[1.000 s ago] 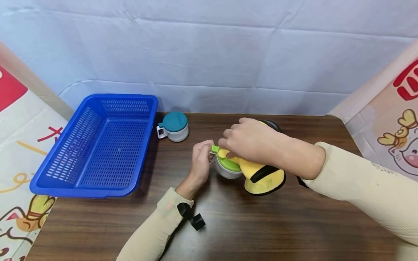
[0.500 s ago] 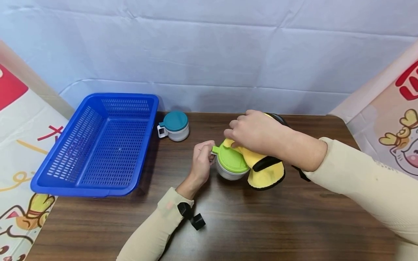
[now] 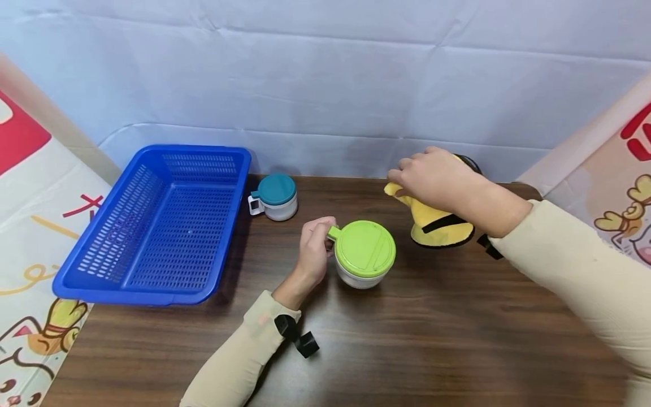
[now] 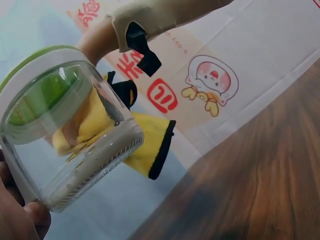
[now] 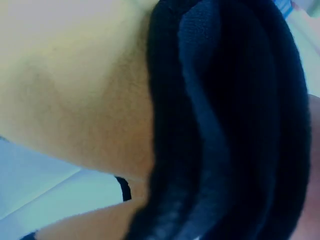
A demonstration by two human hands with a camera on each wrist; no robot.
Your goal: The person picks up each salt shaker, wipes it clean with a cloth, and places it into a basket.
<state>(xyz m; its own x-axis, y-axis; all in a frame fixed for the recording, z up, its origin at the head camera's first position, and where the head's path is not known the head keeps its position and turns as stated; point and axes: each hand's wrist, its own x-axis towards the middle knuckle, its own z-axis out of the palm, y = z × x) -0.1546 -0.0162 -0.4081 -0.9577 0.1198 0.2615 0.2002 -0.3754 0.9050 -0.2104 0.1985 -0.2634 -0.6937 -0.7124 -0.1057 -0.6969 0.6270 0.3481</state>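
One green-lidded jar [image 3: 365, 249] is nearest, over the brown table [image 3: 386, 350]; whether its base touches is unclear. The left hand [image 3: 312, 249] grips it at the handle side, fingers curled. Beyond, the right hand [image 3: 432, 176] pinches a yellow cloth [image 3: 427, 213] apart from the jar. Wiping seems the step in hand, and the next move probably calls for bringing the cloth over or laying it down. Leftward, a blue basket [image 3: 127, 297] presents a raised side to clear, and a teal-lidded jar [image 3: 278, 196] stands beside it, before the pale backdrop [image 3: 325, 90].
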